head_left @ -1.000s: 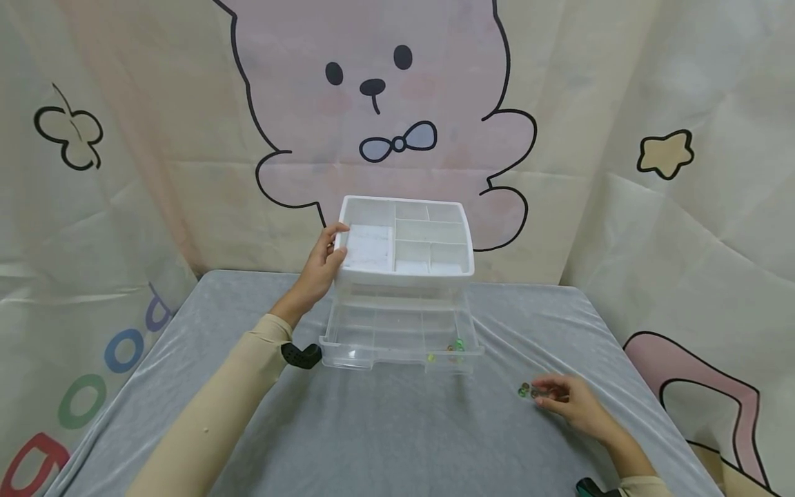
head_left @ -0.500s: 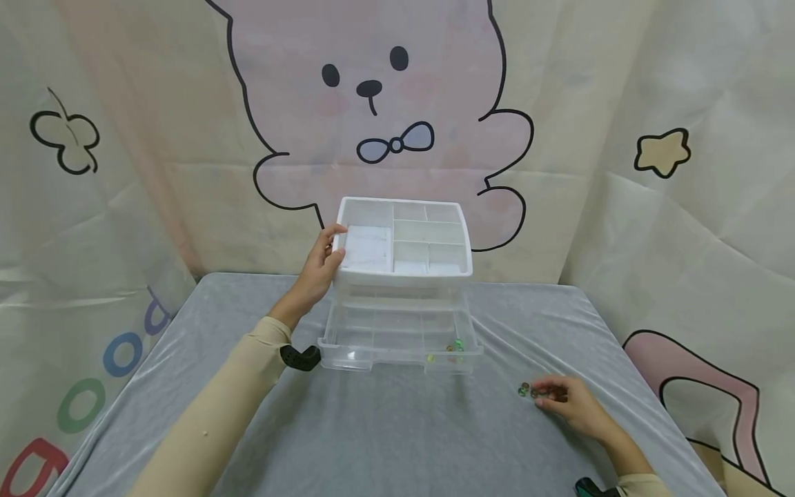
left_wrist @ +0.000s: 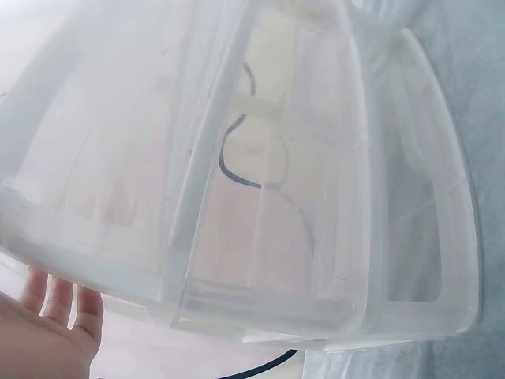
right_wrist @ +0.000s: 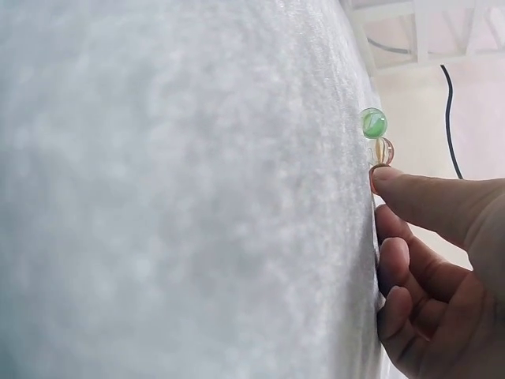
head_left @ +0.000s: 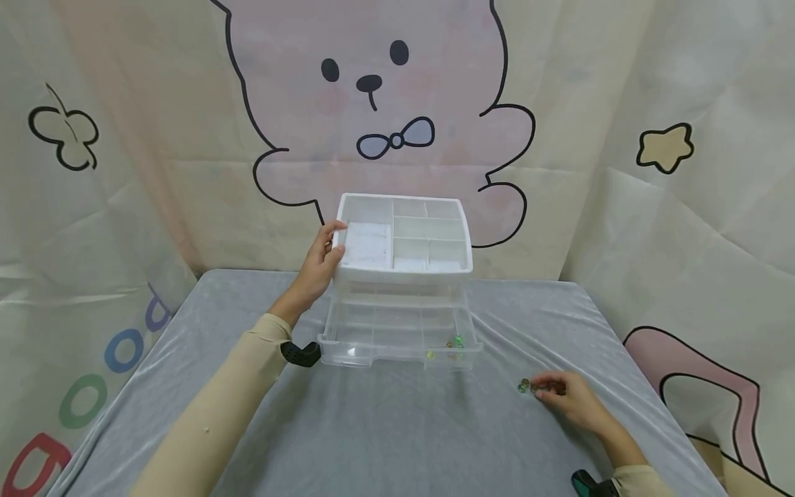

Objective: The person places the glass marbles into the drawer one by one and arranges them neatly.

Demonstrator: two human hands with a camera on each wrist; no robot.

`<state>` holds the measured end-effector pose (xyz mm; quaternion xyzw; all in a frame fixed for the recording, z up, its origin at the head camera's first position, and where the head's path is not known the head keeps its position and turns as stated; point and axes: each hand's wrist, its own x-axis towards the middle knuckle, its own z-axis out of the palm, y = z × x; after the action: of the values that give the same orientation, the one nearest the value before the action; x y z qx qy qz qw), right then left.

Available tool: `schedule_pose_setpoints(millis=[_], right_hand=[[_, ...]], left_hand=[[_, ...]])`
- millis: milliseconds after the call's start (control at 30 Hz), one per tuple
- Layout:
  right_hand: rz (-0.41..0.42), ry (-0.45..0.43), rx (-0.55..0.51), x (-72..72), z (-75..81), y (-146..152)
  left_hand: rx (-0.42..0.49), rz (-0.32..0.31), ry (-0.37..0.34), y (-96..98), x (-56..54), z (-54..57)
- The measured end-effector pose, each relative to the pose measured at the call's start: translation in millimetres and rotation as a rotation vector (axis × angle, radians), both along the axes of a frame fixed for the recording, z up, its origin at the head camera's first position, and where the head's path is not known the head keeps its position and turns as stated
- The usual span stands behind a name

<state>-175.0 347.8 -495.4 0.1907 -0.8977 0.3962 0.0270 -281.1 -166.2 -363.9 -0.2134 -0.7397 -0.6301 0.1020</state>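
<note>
My left hand (head_left: 317, 261) grips the left edge of a drawer organizer, its white top tray (head_left: 402, 271) divided into several compartments. In the left wrist view, fingertips (left_wrist: 88, 304) press along the organizer's clear side. A clear drawer (head_left: 397, 353) juts out below the tray, with several small marbles (head_left: 458, 342) in its right part. Down on the cloth at the right, my right hand (head_left: 574, 399) pinches an orange-tinted marble (right_wrist: 375, 178) between thumb and fingers, partly hidden by the thumb. Just beyond it lie a green marble (right_wrist: 375, 123) and a yellowish-brown marble (right_wrist: 384, 150).
A grey-blue cloth (head_left: 397, 435) covers the table. Behind it hangs a backdrop (head_left: 447, 90) with a pink bear, close behind the organizer. Printed cloth walls (head_left: 702, 262) stand at both sides.
The fingers of my right hand have drawn closer together around the marble, which shows less now. My left hand and the organizer have stayed put; the head view has shifted slightly.
</note>
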Motion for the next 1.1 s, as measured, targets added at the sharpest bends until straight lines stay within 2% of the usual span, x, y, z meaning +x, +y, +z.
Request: schedule_pose_setpoints(millis=[267, 633, 767, 1100], right_hand=[[0.001, 0.022, -0.023, -5.4, -0.7, 0], [0.005, -0.028, 0.015, -1.9, 6.9, 2], [-0.021, -0.051, 0.023, -1.3, 7.6, 4], [-0.052, -0.026, 0.007, -1.1, 15.5, 1]], left_hand=[[0.018, -0.001, -0.003, 0.1, -1.4, 2.7], [0.001, 0.0, -0.015, -0.7, -0.4, 0.6], [-0.01, 0.01, -0.015, -1.0, 0.0, 0.4], [0.005, -0.002, -0.023, 0.1, 1.3, 1.3]])
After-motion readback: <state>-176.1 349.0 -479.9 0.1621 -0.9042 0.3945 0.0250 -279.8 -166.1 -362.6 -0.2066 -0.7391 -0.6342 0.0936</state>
